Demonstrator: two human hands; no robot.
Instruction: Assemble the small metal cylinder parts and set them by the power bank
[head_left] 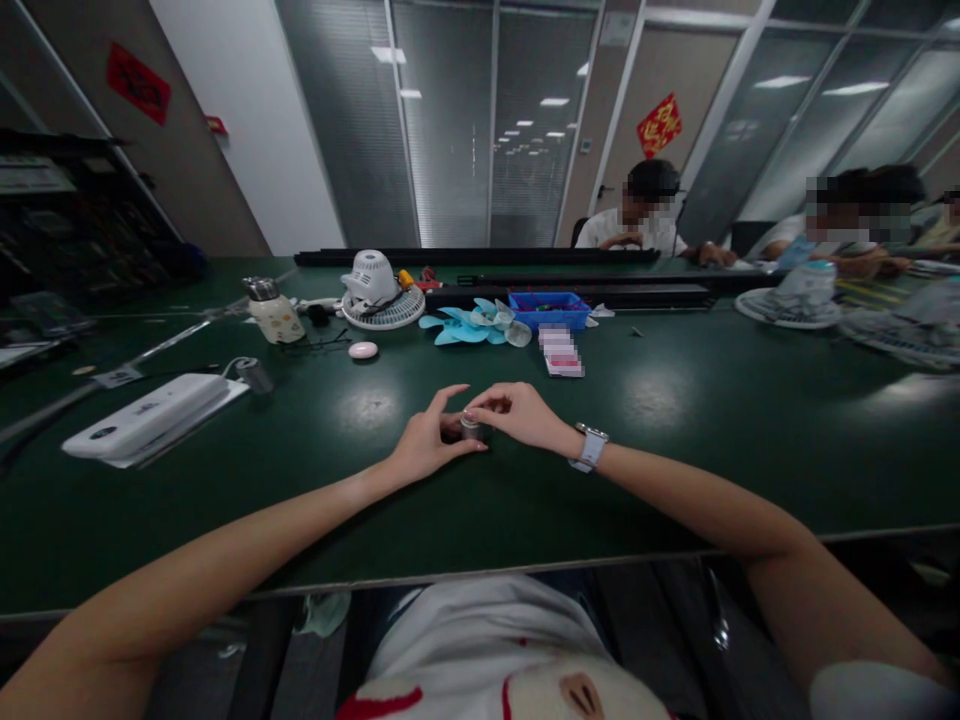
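Note:
On the dark green table (pixel 570 480) stands a small grey metal cylinder (pixel 471 430), between my two hands. My left hand (pixel 431 435) is beside it on the left, thumb and index finger spread around it; whether they touch it is hard to tell. Fingertips of my right hand (pixel 517 412) are pinched together at the cylinder's top. A watch with a pale band (pixel 589 448) is on my right wrist. Anything small between the right fingertips is hidden.
Behind my hands lie light-blue fan blades (pixel 469 323), a blue tray (pixel 550 310), a fan base (pixel 373 285) and a pink oval object (pixel 363 350). A bottle (pixel 274 315) and white device (pixel 146 415) are left. People sit across the table.

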